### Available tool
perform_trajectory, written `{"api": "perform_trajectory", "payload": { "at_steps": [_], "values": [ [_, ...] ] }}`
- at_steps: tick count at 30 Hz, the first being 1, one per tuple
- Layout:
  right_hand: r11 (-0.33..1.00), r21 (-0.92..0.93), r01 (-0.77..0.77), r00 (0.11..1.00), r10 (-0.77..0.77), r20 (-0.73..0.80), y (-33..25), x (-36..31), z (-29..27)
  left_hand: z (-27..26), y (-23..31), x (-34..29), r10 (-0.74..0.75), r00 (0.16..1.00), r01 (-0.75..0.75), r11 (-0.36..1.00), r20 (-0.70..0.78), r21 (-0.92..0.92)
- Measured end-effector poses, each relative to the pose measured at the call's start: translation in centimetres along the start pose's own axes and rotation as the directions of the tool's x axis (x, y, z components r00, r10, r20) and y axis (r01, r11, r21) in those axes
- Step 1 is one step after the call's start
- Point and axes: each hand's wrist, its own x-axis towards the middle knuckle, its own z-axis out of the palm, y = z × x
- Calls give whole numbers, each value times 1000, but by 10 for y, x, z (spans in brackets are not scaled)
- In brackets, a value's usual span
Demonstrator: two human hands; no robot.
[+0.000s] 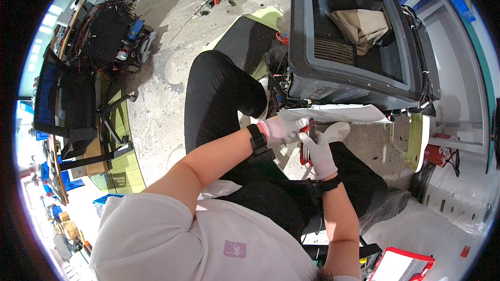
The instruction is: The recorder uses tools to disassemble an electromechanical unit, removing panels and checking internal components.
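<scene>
Two hands in white gloves work close together at the middle of the scene, before a large black-and-grey plastic bin [299, 31]. The right hand [320, 155], with a black band [330, 182] at the wrist, has its grip clamped on a slim hand tool of red and dark colour [304, 155]. This tool stands between the two hands, its one end pointing to the far side and its other end to the near side. The left hand [283, 128], with pink glove cuff and a black watch-like band [257, 139], is just beside the far end of the tool; I cannot tell whether its grip is together on something or apart.

Just beyond the hands, a long white sheet-like panel [338, 113] lies along the near side of the bin. Inside the bin is a crumpled beige cloth [359, 26]. Below is a grey, stained concrete floor [166, 73]. Far on the left stands a black office chair [65, 93], and at the near right lies a white flat object with red rim [409, 253].
</scene>
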Motion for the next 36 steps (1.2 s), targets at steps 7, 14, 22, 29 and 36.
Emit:
{"api": "perform_trajectory", "payload": {
  "at_steps": [7,14,22,29,36],
  "values": [
    [824,349,-447,837,246,489,-35,-11,-12,6,18,-13,-155,987,123,879,-33,-460],
    [985,-163,57,998,-50,46,18,6,5,11,12,1,-216,957,264,926,-193,270],
    [897,346,-275,934,164,317,-28,-8,-14,11,21,-18,-50,997,43,991,-51,-123],
    [785,435,-440,829,170,532,-45,-12,-19,2,-4,2,-46,996,32,983,-72,-182],
    [921,267,-285,906,168,388,-35,-15,-11,2,16,-7,-82,993,72,991,-84,-115]
  ]
}}
